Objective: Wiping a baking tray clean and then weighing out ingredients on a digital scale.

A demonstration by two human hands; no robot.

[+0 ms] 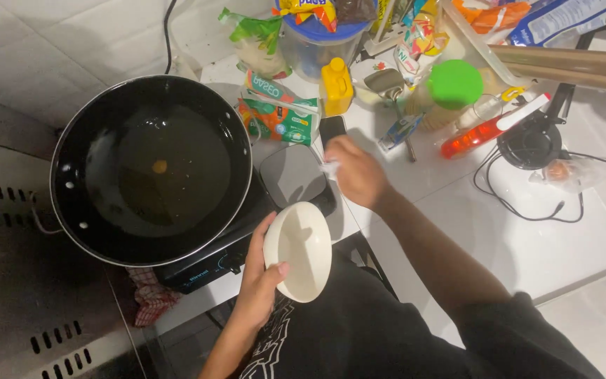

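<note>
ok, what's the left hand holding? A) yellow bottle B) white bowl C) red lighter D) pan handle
B: the left hand grips the rim of an empty white bowl tilted in front of the body, beside the black pan; the right hand is up over the counter by itself.

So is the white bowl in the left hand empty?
Empty: the white bowl, tilted in the left hand, shows only a bare white inside.
</note>
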